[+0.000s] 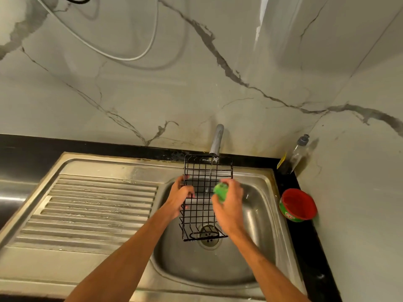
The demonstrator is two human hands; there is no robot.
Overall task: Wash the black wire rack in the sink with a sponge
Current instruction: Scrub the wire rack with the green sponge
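The black wire rack (201,205) stands tilted over the steel sink (257,214), its top end under the tap and its lower end above the drain. My left hand (180,198) grips the rack's left edge, fingers curled round the wires. My right hand (231,203) holds a green sponge (220,190) against the rack's right side. A thin stream of water runs from the tap onto the rack's top.
A grey tap (217,139) rises from the back wall. The ribbed draining board (91,210) lies to the left. On the black counter at right stand a red and green tub (297,204) and a clear bottle (294,155). Marble walls close the back and right.
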